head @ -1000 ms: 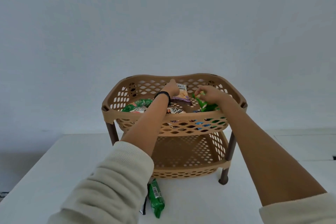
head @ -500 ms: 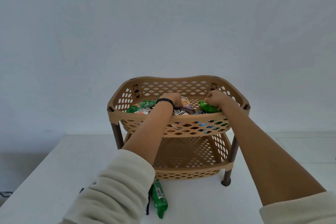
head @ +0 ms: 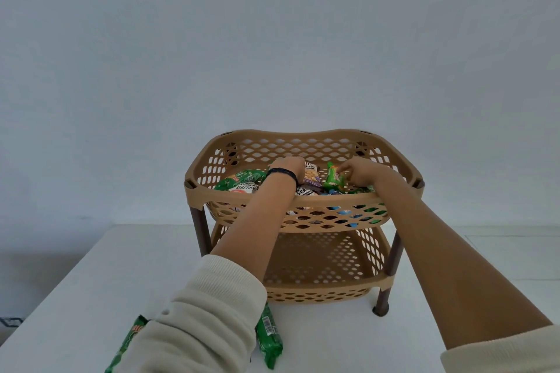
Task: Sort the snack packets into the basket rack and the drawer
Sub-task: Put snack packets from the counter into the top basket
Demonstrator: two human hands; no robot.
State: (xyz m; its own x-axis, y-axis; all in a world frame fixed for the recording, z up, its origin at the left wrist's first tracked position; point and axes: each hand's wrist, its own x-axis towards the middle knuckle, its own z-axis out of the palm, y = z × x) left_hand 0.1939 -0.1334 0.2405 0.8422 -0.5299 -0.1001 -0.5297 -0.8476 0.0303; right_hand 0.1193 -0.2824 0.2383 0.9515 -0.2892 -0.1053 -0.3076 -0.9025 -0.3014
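Sorting: both grips lowered into top basket (head: 303, 200); release near.
Right grip (head: 360, 172): clamped on green packet (head: 332, 180).
Left grip (head: 288, 168): beside peanut packet (head: 311, 176), hold unclear.

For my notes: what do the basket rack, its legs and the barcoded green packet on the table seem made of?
Basket rack: matte tan moulded plastic, by its uniform colour and lattice holes. Legs: smooth dark brown tubes, probably plastic; metal is possible. Green packet: likely thin printed film, by its crinkled end and slight sheen.
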